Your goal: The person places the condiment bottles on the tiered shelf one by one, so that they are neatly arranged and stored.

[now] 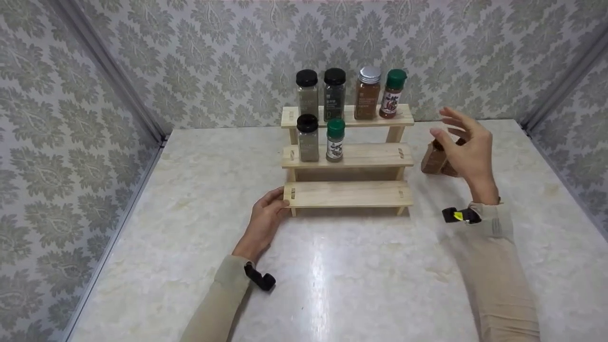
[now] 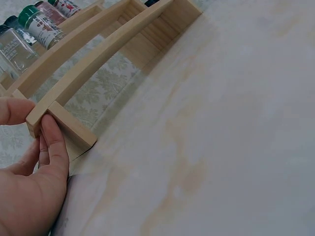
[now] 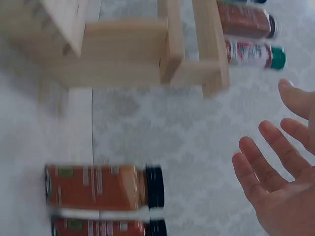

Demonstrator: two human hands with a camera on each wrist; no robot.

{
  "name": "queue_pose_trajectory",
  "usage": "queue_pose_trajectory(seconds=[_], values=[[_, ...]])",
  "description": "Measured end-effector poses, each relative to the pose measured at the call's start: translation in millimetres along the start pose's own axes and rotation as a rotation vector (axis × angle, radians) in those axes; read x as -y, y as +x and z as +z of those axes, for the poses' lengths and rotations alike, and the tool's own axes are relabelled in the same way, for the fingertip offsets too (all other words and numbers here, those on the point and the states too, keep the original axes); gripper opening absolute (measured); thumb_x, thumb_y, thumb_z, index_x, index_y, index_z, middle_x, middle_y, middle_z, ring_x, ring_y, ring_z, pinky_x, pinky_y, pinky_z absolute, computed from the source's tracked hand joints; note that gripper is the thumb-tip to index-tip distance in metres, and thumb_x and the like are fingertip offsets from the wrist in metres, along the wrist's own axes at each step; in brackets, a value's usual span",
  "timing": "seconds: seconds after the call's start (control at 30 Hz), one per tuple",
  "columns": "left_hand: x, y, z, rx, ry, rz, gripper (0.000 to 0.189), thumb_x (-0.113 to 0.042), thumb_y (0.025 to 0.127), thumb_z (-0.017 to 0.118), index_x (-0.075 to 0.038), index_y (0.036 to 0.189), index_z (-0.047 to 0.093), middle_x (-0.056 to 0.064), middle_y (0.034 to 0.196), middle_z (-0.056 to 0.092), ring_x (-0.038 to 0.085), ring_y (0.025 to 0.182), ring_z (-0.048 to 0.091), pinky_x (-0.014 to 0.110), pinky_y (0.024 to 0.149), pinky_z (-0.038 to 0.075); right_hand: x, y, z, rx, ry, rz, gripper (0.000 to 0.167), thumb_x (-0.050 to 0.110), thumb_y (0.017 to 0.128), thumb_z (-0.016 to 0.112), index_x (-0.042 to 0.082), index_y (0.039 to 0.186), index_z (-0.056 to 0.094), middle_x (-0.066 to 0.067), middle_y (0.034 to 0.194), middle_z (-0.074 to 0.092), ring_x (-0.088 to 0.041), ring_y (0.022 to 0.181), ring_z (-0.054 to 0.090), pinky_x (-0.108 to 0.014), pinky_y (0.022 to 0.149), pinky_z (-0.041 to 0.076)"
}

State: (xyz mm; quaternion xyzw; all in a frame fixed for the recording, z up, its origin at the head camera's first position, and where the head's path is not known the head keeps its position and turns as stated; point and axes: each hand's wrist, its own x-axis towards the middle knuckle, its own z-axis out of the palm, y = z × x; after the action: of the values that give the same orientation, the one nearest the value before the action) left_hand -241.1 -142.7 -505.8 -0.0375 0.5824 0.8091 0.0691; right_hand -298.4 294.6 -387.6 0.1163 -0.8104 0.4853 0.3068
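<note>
A three-tier wooden rack (image 1: 349, 194) stands on the table. My left hand (image 1: 266, 216) pinches the left end of its lowest shelf, thumb on top and fingers beneath in the left wrist view. Raised over the table to the right of the rack, my right hand (image 1: 470, 149) holds nothing, its fingers spread apart in the right wrist view. Partly hidden behind it are two upright spice jars with dark caps, an orange-brown jar (image 3: 93, 187) and a redder jar (image 3: 98, 228). The middle shelf bears a black-capped jar (image 1: 308, 142) and a small green-capped jar (image 1: 335, 145).
On the top shelf stand two black-capped jars, one pale (image 1: 307, 97) and one dark (image 1: 334, 102), a silver-capped brown jar (image 1: 367, 99) and a green-capped red jar (image 1: 392, 97). Patterned wall panels (image 1: 228, 61) enclose the marbled table (image 1: 190, 190) behind and on both sides.
</note>
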Motion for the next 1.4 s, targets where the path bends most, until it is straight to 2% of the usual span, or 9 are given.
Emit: queue_pose_trajectory(seconds=[0.17,0.47,0.73,0.9,1.03,1.13,1.3,1.4], values=[[-0.4,-0.1,0.4,-0.001,-0.012,0.006,0.053,-0.002,0.101,0.057,0.004,0.153,0.049,0.021,0.149,0.054,0.024,0.126,0.062,0.027,0.101,0.055,-17.3,2.5,-19.4,0.010,-0.059,0.041,0.051,0.010,0.099,0.077,0.006,0.147,0.064,-0.016,0.147,0.065,-0.036,0.137,0.059,-0.042,0.117,0.047],[-1.3,0.7,-0.6,0.012,-0.008,0.010,0.053,-0.002,0.100,0.056,0.005,0.153,0.049,0.022,0.149,0.053,0.025,0.127,0.061,0.028,0.102,0.055,-47.3,-1.5,-39.3,0.019,-0.139,0.170,0.053,0.026,0.100,0.077,0.015,0.150,0.063,-0.015,0.150,0.063,-0.031,0.142,0.055,-0.034,0.119,0.044],[-1.1,0.2,-1.3,0.022,-0.033,0.018,0.054,-0.001,0.101,0.057,0.006,0.153,0.047,0.023,0.150,0.051,0.025,0.127,0.062,0.028,0.101,0.056,-74.9,-7.2,-48.7,0.085,-0.167,0.262,0.062,0.033,0.099,0.078,0.011,0.154,0.059,-0.019,0.152,0.060,-0.037,0.143,0.054,-0.045,0.121,0.044],[-0.6,-0.2,-0.8,0.021,-0.023,0.021,0.055,-0.002,0.101,0.057,0.006,0.154,0.047,0.024,0.151,0.051,0.026,0.128,0.061,0.029,0.102,0.056,-87.6,-11.5,-52.3,0.144,-0.137,0.317,0.069,0.034,0.099,0.077,0.010,0.159,0.051,-0.021,0.158,0.053,-0.042,0.144,0.053,-0.048,0.120,0.045],[0.4,-0.2,0.0,0.021,-0.021,0.023,0.055,-0.001,0.100,0.056,0.007,0.154,0.047,0.024,0.152,0.051,0.026,0.128,0.061,0.029,0.102,0.055,-94.8,-14.2,-54.2,0.178,-0.128,0.360,0.075,0.034,0.100,0.076,0.008,0.163,0.045,-0.022,0.163,0.047,-0.042,0.145,0.051,-0.039,0.118,0.048],[1.2,0.2,0.3,0.018,-0.024,0.026,0.054,-0.001,0.100,0.056,0.007,0.153,0.047,0.024,0.151,0.051,0.024,0.126,0.062,0.028,0.102,0.055,-100.1,-15.4,-54.1,0.186,-0.128,0.372,0.074,0.034,0.100,0.075,0.007,0.162,0.044,-0.023,0.162,0.048,-0.040,0.144,0.053,-0.031,0.114,0.050],[1.1,-0.5,0.9,0.016,-0.028,0.033,0.054,0.000,0.099,0.056,0.008,0.152,0.048,0.024,0.147,0.053,0.022,0.121,0.064,0.028,0.098,0.056,-105.7,-18.1,-53.2,0.162,-0.104,0.371,0.064,0.033,0.101,0.075,0.007,0.156,0.054,-0.016,0.151,0.058,-0.020,0.133,0.060,-0.022,0.108,0.051],[0.7,-0.9,0.5,0.013,-0.030,0.033,0.054,0.001,0.099,0.057,0.008,0.152,0.048,0.024,0.147,0.054,0.022,0.118,0.065,0.028,0.096,0.057,-107.0,-18.3,-52.7,0.147,-0.077,0.371,0.059,0.031,0.101,0.074,0.008,0.153,0.058,-0.011,0.147,0.061,-0.012,0.128,0.060,-0.017,0.102,0.052]])
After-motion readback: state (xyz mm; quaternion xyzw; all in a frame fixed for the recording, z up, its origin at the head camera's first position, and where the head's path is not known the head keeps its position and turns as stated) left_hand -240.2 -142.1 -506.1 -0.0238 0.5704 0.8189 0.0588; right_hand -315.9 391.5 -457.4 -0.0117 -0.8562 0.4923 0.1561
